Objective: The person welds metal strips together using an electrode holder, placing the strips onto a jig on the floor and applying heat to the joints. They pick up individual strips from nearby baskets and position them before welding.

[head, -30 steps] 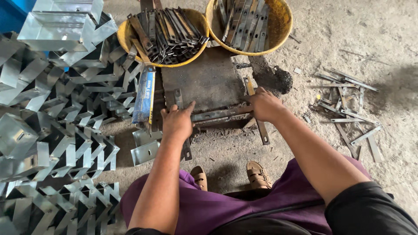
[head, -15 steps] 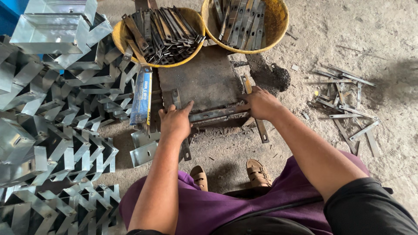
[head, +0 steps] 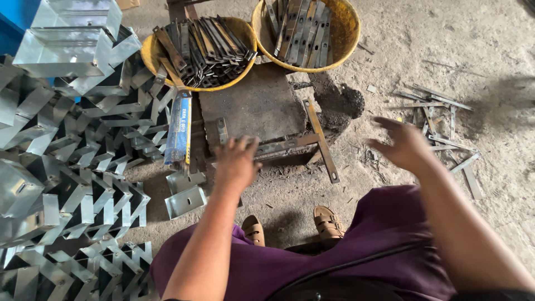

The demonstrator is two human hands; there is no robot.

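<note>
Our left hand (head: 237, 161) rests, fingers spread, on the near end of a flat metal strip (head: 287, 145) lying on the dark steel block (head: 253, 106); its long axis runs from eight to two o'clock. Our right hand (head: 404, 147) hovers open and empty at three o'clock, farther off.

Two baskets (head: 198, 53) of strips sit behind the block (head: 251, 106); brackets (head: 67, 167) lie stacked left, loose strips (head: 434, 120) right on the floor (head: 446, 50).
</note>
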